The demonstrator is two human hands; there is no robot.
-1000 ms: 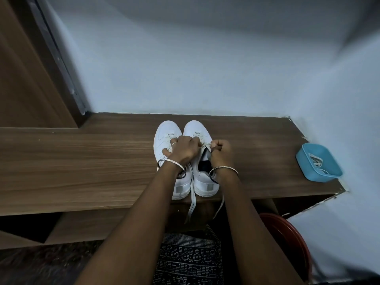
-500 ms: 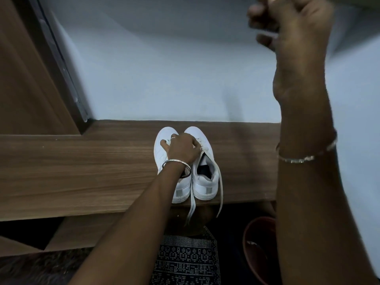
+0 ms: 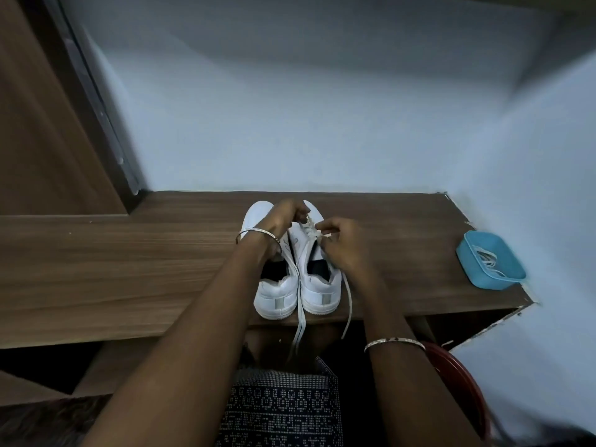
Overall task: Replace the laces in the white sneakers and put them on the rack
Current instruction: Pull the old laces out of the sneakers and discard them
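Note:
Two white sneakers stand side by side, heels toward me, on the wooden shelf (image 3: pixel 129 269): the left sneaker (image 3: pixel 275 293) and the right sneaker (image 3: pixel 319 285). A white lace (image 3: pixel 300 317) runs from the right sneaker's eyelets and hangs in two ends over the shelf's front edge. My left hand (image 3: pixel 285 214) rests over the toe area and pinches the lace near the front eyelets. My right hand (image 3: pixel 345 243) pinches the lace at the right sneaker's eyelets. Both wrists wear silver bangles.
A blue tray (image 3: pixel 467 256) holding white laces (image 3: pixel 487 258) sits at the shelf's right end by the wall. A red bucket (image 3: pixel 458 382) stands on the floor below right. A wooden door frame (image 3: pixel 48 140) rises at left. Patterned cloth (image 3: pixel 283 411) covers my lap.
My right hand, which was raised high near the camera half a second ago, has come back down to the right sneaker's eyelets. My left hand has shifted toward the toes.

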